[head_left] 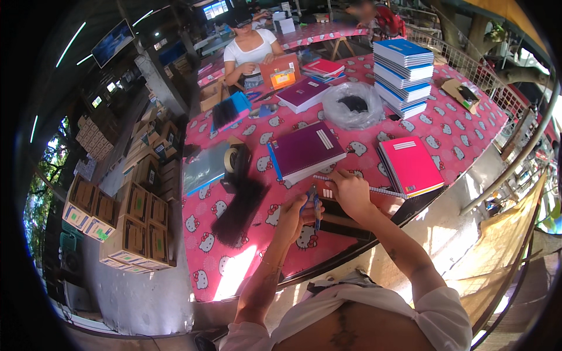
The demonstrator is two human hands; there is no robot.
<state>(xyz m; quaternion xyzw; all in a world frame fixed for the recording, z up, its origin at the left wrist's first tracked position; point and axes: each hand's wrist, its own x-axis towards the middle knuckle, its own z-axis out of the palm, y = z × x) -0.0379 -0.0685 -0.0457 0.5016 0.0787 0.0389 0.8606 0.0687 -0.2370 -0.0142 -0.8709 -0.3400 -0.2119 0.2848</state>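
Black binding coils [239, 213] are left unused. Pliers [317, 212] are gripped by the left hand [291, 216]. By the right hand [351, 193], a dark notebook [381, 202] is pinched at the table's [196, 251] near edge, seemingly half-done. A pink notebook [411, 167] looks finished.

Open-Sided Workshop

This looks like a workshop: a tall notebook stack [404, 76] rises from a pink-covered counter [199, 251], a co-worker [250, 50] works opposite, cardboard boxes [137, 234] stand piled on concrete floor [140, 295], and mesh fencing [480, 79] borders one side.
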